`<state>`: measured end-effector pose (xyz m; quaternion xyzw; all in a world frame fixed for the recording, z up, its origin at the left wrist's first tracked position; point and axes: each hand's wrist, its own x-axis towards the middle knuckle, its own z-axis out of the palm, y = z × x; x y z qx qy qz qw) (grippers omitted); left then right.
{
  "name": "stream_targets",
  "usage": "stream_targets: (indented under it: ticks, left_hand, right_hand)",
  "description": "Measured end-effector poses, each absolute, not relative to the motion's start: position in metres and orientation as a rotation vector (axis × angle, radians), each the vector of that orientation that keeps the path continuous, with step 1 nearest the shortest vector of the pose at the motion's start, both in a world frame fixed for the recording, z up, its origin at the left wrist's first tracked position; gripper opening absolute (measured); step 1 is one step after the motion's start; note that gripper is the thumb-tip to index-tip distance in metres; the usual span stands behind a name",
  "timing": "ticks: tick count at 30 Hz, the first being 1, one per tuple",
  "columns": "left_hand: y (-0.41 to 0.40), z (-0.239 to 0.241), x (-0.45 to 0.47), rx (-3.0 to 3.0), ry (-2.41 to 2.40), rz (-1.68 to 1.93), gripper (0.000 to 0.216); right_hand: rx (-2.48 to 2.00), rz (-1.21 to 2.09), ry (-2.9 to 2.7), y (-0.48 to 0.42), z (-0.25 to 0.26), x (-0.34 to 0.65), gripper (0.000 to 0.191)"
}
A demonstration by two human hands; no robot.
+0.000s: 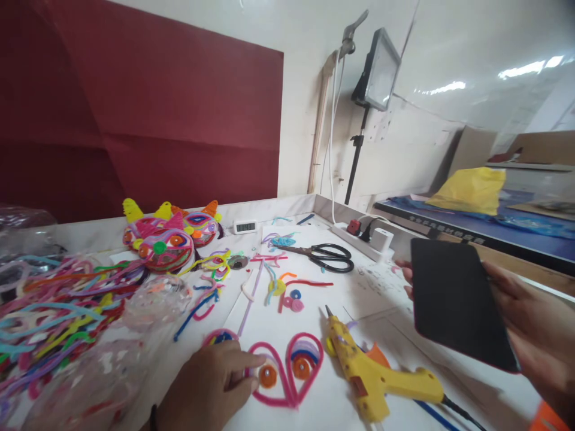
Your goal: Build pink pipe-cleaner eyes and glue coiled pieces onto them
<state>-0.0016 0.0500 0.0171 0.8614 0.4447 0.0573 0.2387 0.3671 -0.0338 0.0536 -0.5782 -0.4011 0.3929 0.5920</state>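
My left hand (pixel 211 383) rests on the white table (pixel 381 317) with its fingers curled loosely, the fingertips touching the left edge of a pink pipe-cleaner heart shape (pixel 287 365) that has orange coils inside. My right hand (pixel 534 335) grips a black phone (pixel 458 302), held tilted above the table at the right. A yellow glue gun (pixel 377 377) lies on the table between the two hands.
Black scissors (pixel 330 256) lie farther back. Finished pipe-cleaner faces (pixel 171 236) stand at the back left beside a small digital clock (pixel 245 227). A heap of loose pipe cleaners (pixel 54 305) covers the left. A power strip (pixel 359 233) and lamp stand (pixel 359 143) sit at the back.
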Motion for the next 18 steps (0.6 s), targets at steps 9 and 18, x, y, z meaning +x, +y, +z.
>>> stream_targets:
  ticks: [9, 18]
  left_hand:
    - [0.050, 0.017, -0.001, 2.343, 1.255, 0.113, 0.035]
    - [0.050, 0.014, -0.003, 2.327, 1.285, 0.128, 0.033]
  right_hand:
    - [-1.117, 1.274, -1.006, -0.028, 0.044, 0.372, 0.066]
    - [-0.951, 1.507, -0.926, -0.020, 0.045, 0.371, 0.064]
